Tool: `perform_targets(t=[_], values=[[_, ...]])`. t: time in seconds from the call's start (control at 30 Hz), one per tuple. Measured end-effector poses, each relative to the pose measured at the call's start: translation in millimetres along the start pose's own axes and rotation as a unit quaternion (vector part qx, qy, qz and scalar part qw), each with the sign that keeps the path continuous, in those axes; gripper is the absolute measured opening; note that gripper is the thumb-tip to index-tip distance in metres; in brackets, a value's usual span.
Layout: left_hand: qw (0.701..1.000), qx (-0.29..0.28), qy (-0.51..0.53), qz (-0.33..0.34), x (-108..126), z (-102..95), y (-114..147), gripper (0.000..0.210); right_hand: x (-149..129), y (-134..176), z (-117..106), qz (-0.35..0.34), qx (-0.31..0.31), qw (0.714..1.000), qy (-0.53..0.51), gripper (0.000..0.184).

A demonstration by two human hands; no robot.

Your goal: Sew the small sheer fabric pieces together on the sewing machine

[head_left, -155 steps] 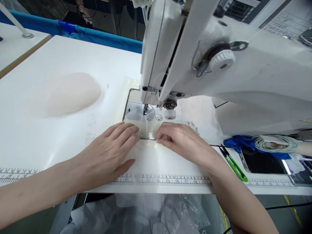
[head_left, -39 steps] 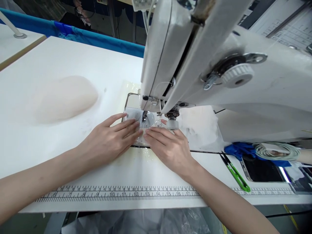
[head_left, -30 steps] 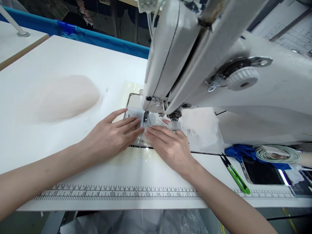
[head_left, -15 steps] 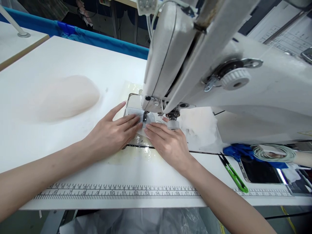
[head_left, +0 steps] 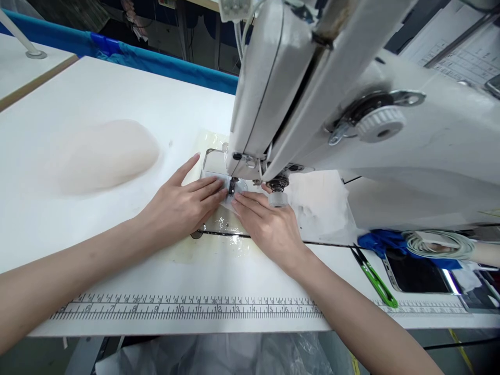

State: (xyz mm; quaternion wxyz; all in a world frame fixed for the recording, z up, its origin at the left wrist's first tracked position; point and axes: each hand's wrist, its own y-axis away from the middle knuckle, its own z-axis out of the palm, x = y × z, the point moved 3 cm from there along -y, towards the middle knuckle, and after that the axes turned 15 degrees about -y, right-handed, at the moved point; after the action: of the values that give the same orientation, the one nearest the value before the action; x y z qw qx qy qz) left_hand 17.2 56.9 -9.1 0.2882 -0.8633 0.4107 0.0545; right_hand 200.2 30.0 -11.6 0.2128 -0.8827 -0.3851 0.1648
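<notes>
A small piece of thin, sheer whitish fabric (head_left: 227, 207) lies flat under the presser foot (head_left: 232, 186) of a white sewing machine (head_left: 260, 88). My left hand (head_left: 183, 207) rests flat to the left of the foot, fingertips on the fabric and thumb spread away. From the right, my right hand (head_left: 269, 225) reaches in with fingers stretched out and tips pressed on the fabric close to the foot. Part of that hand is behind the machine's round white knob (head_left: 278, 199). Below the fabric, the shiny metal bed plate (head_left: 224, 225) shows between both hands.
A pale beige rounded fabric piece (head_left: 117, 153) lies on the left of the white table. Thin whitish sheets (head_left: 318, 200) sit under the machine arm. Green-handled thread snips (head_left: 378, 289), a phone (head_left: 417, 273), blue cloth (head_left: 378, 242) and coiled cord (head_left: 437, 246) lie right. A ruler strip (head_left: 195, 308) runs along the front.
My left hand has shifted slightly forward, away from me, still flat on the fabric. The right hand's fingertips have edged slightly forward too, and the fabric has moved a little with them.
</notes>
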Motion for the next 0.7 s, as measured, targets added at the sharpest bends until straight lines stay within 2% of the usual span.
perform_targets(t=[0.2,0.37,0.53,0.7], values=[[1.000,0.010,-0.004,-0.001,-1.4,3.3,-1.2,0.029,1.5,0.0,2.3,0.010,-0.018,1.000,0.001,0.025],[1.000,0.005,0.016,-0.018,-2.3,5.9,-0.6,0.029,1.0,-0.6,3.4,0.008,-0.019,1.000,0.010,0.024],[1.000,0.017,0.001,-0.007,-1.3,7.1,-0.2,0.029,1.0,-1.5,3.6,-0.003,-0.013,1.000,0.022,0.023],[0.999,0.016,-0.044,-0.004,2.7,-1.1,1.1,0.037,1.4,-1.4,-0.9,0.003,-0.018,1.000,0.007,0.027]])
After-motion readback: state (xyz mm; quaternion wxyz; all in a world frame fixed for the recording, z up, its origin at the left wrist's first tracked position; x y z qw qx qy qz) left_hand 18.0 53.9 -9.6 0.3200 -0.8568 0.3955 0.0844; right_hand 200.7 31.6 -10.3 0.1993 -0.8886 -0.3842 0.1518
